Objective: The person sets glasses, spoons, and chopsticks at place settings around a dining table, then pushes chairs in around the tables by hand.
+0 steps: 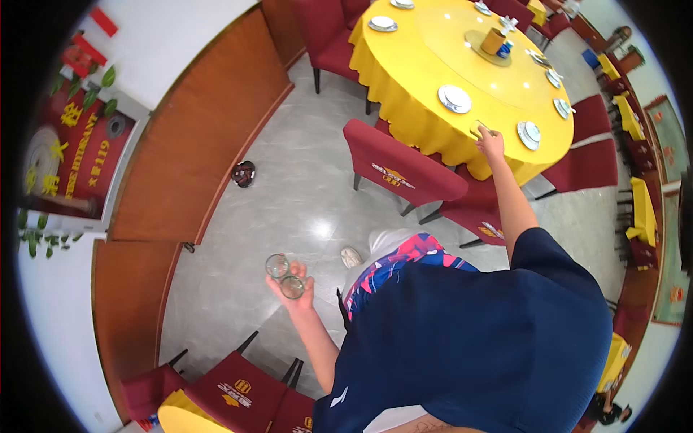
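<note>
My left hand (297, 294) is held out over the floor, its fingers curled around two clear drinking glasses, a rear glass (276, 266) and a front glass (292, 287), side by side with their round rims showing. My right hand (491, 143) reaches to the edge of a round table with a yellow tablecloth (411, 79). Its fingers are closed on a small clear glass (476, 129), partly hidden, at the tablecloth. Close by on the table are a stacked plate setting (455, 99) and another plate setting (529, 135).
A maroon chair (397, 162) stands against the table in front of me, with another chair (476, 209) beside it. Behind my left arm are more chairs (231, 393). A dark object (244, 174) lies by the wooden wall panel (209, 130). A tissue box (493, 41) stands mid-table.
</note>
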`<state>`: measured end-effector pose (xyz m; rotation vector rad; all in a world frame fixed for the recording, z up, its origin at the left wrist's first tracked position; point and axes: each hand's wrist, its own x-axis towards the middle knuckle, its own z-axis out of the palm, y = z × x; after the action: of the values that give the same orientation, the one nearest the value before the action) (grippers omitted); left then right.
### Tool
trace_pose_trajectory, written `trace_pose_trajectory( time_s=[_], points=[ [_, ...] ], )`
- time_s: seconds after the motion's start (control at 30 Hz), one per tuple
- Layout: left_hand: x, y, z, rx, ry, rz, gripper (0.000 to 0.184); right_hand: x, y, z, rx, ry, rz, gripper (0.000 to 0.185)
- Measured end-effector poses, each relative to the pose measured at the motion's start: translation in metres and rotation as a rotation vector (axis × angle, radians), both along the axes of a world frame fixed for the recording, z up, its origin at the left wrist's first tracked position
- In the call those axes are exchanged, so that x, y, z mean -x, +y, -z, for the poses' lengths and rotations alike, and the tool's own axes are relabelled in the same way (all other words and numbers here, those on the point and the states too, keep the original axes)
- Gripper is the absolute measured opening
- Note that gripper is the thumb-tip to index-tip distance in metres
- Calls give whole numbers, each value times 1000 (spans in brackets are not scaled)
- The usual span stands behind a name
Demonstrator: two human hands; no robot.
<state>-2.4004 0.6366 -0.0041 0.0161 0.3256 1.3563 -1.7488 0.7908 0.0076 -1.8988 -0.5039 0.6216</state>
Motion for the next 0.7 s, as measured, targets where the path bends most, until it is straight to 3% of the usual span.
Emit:
trace_pose_trajectory(
  time_s=[0.17,0.23,0.43,0.53,0.7],
  points=[
    [30,57,7,-45,-79,58,54,16,39,20,53,-38,103,59],
    [29,83,8,20,-161,97,52,14,62,34,239,-180,96,62],
    [23,180,11,162,-28,257,59,-33,153,81,329,-643,-4,66],
    [22,244,-6,246,26,295,58,-53,188,89,425,-695,52,64],
    [21,378,-32,308,121,444,57,-88,231,120,490,-544,236,58]
  ],
)
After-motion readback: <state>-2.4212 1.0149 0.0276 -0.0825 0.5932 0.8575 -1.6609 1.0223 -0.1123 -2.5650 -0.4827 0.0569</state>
